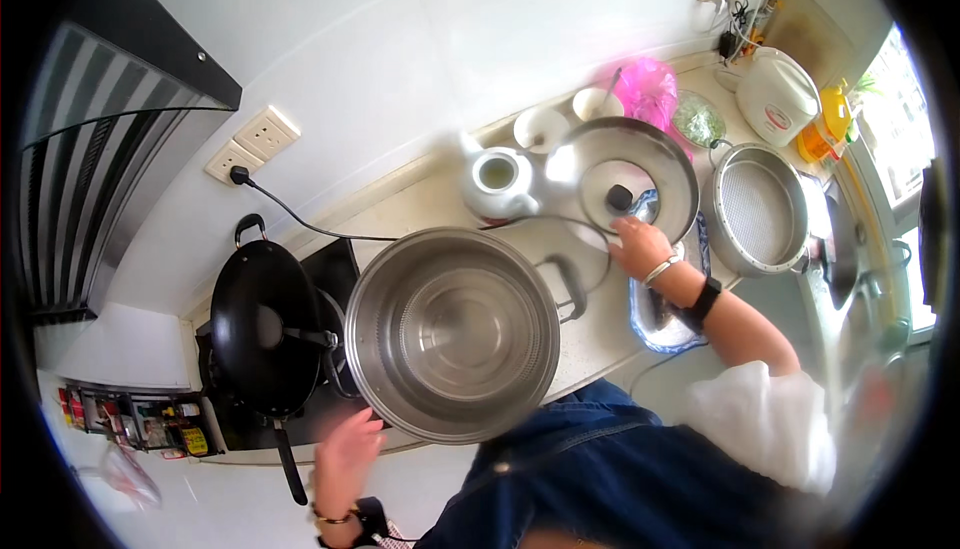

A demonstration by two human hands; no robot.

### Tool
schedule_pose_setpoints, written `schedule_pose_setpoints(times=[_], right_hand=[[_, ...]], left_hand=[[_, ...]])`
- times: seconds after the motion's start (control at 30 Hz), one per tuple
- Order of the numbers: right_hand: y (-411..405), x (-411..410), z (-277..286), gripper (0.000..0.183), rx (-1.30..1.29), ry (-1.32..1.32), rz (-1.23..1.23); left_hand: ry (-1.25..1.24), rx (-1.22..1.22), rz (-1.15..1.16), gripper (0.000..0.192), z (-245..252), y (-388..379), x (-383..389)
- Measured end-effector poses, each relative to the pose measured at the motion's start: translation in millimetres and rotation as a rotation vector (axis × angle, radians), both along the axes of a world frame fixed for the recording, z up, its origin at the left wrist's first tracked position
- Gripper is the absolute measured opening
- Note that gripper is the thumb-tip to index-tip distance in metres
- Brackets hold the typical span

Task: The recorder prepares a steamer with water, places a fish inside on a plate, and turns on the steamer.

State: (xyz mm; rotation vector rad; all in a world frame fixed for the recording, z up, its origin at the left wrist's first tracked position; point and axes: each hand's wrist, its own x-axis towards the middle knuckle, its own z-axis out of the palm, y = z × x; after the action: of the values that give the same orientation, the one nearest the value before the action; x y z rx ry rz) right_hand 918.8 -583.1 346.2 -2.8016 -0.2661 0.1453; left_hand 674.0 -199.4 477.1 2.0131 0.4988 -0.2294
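Note:
A large stainless steel steamer pot (465,418) stands before me without a cover, its perforated inner ledge and round bottom showing. My left hand (349,448), blurred, is beside the pot's lower left rim with nothing in it. To the right, a glass lid with a wide steel rim (671,174) and a black knob (619,197) rests above the counter. Over the lid's near part lies my right hand (643,249), fingers bent just below the knob; whether they grip it cannot be told. Beneath the lid is a blue-edged tray (641,316).
Left of the pot, a black wok (259,354) sits on the cooktop (240,429). Behind are a white teapot (499,189), bowls (540,129) and a pink plastic bag (649,88). A perforated steamer basket (757,211) and a rice cooker (776,95) stand right. A power cord (322,231) crosses the counter.

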Motion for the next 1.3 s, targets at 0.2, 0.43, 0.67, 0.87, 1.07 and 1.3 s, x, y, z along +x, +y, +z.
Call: schedule_pose_setpoints(times=[0.2, 0.43, 0.67, 0.87, 1.07, 1.3], right_hand=[[38, -20, -14, 0.010, 0.068, -0.142, 0.188], [78, -40, -46, 0.022, 0.264, 0.229, 0.110], [73, -9, -116, 0.028, 0.166, -0.155, 0.223], [44, -48, -36, 0.026, 0.414, -0.057, 0.159], [-3, -69, -27, 0.024, 1.292, 0.496, -0.524], [29, -112, -22, 0.025, 1.047, 0.709, -0.269]], left_hand=[[-0.017, 0.073, 0.190, 0.047, -75, -2, -40], [-0.063, 0.007, 0.177, 0.034, -76, -15, -22], [-0.147, -0.076, 0.278, 0.027, -80, -26, -15], [-0.151, -0.202, 0.363, 0.027, -92, -22, -20], [-0.090, -0.445, 0.423, 0.034, -99, -20, -31], [-0.096, -0.572, 0.400, 0.039, -114, -13, -36]])
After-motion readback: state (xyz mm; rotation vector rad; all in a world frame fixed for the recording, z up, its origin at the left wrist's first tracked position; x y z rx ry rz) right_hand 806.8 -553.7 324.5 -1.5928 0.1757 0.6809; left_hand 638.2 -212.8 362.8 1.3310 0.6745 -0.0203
